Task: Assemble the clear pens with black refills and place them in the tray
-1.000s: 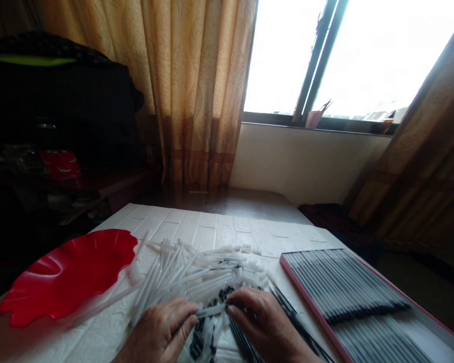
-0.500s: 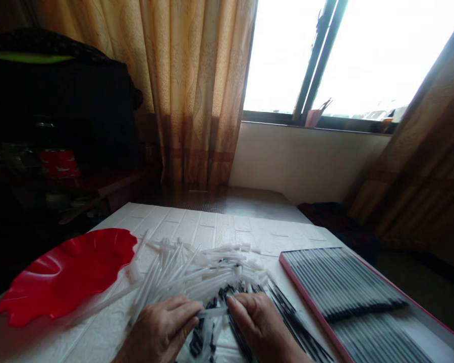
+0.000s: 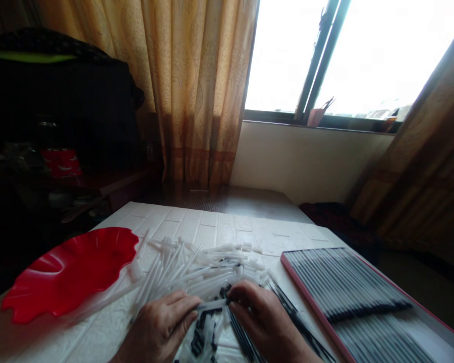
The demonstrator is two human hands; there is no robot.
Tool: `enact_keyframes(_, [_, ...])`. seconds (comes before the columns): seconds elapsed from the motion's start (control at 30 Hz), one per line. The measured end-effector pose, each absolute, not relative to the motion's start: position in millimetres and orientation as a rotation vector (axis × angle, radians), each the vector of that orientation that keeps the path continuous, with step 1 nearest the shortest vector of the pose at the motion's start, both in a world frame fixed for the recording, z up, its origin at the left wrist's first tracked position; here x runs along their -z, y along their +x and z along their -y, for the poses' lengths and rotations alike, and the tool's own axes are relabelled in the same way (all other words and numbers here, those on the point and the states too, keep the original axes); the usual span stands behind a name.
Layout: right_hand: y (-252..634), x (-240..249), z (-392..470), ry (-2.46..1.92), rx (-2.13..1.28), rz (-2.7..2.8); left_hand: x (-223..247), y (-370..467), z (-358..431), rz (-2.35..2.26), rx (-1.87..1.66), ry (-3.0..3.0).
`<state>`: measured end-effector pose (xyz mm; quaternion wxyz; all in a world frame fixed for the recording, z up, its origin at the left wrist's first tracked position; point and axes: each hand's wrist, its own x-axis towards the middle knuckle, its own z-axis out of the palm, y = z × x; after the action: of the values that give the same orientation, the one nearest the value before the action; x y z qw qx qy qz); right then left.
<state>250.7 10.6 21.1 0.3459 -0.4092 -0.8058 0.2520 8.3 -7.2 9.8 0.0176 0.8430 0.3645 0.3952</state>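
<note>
My left hand [image 3: 166,322] is closed on a clear plastic pen barrel [image 3: 212,305], which points right toward the other hand. Thumb and finger of my right hand [image 3: 263,315] pinch at the barrel's far end, where a small black piece [image 3: 228,302] shows; the fingers partly hide it. Below the barrel lie loose black plugs [image 3: 197,343]. Thin black rods like pen refills [image 3: 300,322] lie under and beside my right hand. A heap of clear barrels [image 3: 174,267] spreads behind both hands.
A red wavy-edged plate [image 3: 71,272] sits at the left of the white brick-patterned table [image 3: 287,232]. On the right, a pink-edged tray [image 3: 306,282] holds rows of clear pens with black parts. Curtains [image 3: 200,101] and a window are beyond.
My right hand has turned and its fingers have lifted slightly at the barrel's end, where a black piece now shows. My left hand keeps hold, with the barrel raised a little.
</note>
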Motion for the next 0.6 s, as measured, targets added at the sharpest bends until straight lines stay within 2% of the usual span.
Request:
enact_keyframes(0.3, [247.4, -14.1, -10.0, -1.113, -0.340, 2.275, -11.4, 9.1, 9.3, -1.114, -1.196, 2.580])
enact_keyframes(0.4, [243.5, -11.2, -10.0, -1.124, -0.426, 2.258, -11.6, 9.7, 9.6, -1.075, -1.174, 2.572])
enact_keyframes(0.6, [235.0, -6.2, -9.6, -1.179, -0.854, 2.022, -8.7, 5.9, 9.5, -1.050, -1.187, 2.705])
